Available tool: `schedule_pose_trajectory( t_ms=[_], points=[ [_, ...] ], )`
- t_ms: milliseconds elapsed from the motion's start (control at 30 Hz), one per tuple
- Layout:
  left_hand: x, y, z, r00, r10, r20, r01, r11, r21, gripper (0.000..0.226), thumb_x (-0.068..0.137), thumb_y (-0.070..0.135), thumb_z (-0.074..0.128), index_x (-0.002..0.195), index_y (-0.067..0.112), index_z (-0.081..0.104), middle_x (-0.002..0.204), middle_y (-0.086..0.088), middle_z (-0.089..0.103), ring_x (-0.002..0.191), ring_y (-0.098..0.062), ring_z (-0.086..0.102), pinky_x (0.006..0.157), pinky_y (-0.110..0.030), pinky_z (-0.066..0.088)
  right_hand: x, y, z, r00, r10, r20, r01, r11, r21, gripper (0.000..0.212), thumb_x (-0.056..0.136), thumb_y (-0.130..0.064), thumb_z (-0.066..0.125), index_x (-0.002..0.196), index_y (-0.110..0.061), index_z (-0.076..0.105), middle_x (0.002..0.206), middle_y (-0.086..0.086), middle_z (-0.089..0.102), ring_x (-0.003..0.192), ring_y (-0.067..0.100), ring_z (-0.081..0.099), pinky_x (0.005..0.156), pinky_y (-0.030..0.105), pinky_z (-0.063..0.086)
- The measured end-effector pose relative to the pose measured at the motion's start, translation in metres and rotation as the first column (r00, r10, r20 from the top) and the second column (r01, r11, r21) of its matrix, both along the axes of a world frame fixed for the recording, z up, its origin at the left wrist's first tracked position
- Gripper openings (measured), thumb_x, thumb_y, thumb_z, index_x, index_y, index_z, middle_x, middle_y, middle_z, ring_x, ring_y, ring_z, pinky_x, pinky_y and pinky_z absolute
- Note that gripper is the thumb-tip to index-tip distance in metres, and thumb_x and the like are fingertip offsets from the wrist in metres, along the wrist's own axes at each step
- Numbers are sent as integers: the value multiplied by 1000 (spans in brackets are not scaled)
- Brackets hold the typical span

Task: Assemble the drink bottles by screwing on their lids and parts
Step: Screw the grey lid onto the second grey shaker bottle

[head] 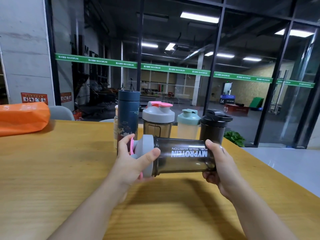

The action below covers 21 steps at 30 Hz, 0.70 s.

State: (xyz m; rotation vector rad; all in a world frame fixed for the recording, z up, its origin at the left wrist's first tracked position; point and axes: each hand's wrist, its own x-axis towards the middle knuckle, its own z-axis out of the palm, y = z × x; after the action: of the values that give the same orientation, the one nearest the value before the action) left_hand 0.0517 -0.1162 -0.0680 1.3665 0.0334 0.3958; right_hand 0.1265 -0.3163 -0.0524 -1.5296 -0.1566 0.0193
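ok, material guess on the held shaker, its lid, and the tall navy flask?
Shaker body: smoky translucent plastic, glossy; the table tone shows through it, and it carries white printed lettering. Lid: opaque grey plastic, matte, with a pink loop; the left hand grips it, the right hand holds the base. Navy flask: opaque, satin finish with a printed pattern; possibly coated metal, can't confirm.

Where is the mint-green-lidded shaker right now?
In the head view, the mint-lidded shaker stands upright in the row at the table's far edge, right of centre, between the grey-and-pink-lidded shaker and the black shaker.
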Motion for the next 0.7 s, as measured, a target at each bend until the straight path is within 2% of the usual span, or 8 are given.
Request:
schedule_pose_trajectory(
  t_ms=[200,333,533,700],
  points=[
    [1,2,3,998,-48,-45,38,980,-194,100,41,49,79,132,37,38,131,-6,50,110,-34,59,60,-42,58,-2,0,2,994,-3,109,-5,997,72,22,91,-40,54,86,-19,53,77,7,56,40,15,45,47,29,33],
    [-1,1,5,999,-40,-26,35,988,-151,100,44,45,79,133,39,35,129,-2,51,100,-28,61,61,-42,58,-3,0,2,993,-3,115,-4,998,62,23,91,-40,54,87,-17,51,76,10,55,39,16,44,45,28,32],
    [0,3,2,998,-24,-52,21,998,-62,101,51,44,91,133,43,32,131,2,47,106,-31,61,63,-44,59,-1,0,0,982,-5,190,-2,999,41,14,93,-35,52,90,-22,55,76,10,53,40,18,45,43,27,31],
    [0,2,2,991,-68,-117,52,990,-134,105,39,49,80,133,40,33,130,-5,47,104,-34,61,60,-43,58,0,0,-1,959,11,282,-19,1000,25,10,93,-31,56,99,-24,57,69,5,56,39,19,46,37,23,31]
  ],
)
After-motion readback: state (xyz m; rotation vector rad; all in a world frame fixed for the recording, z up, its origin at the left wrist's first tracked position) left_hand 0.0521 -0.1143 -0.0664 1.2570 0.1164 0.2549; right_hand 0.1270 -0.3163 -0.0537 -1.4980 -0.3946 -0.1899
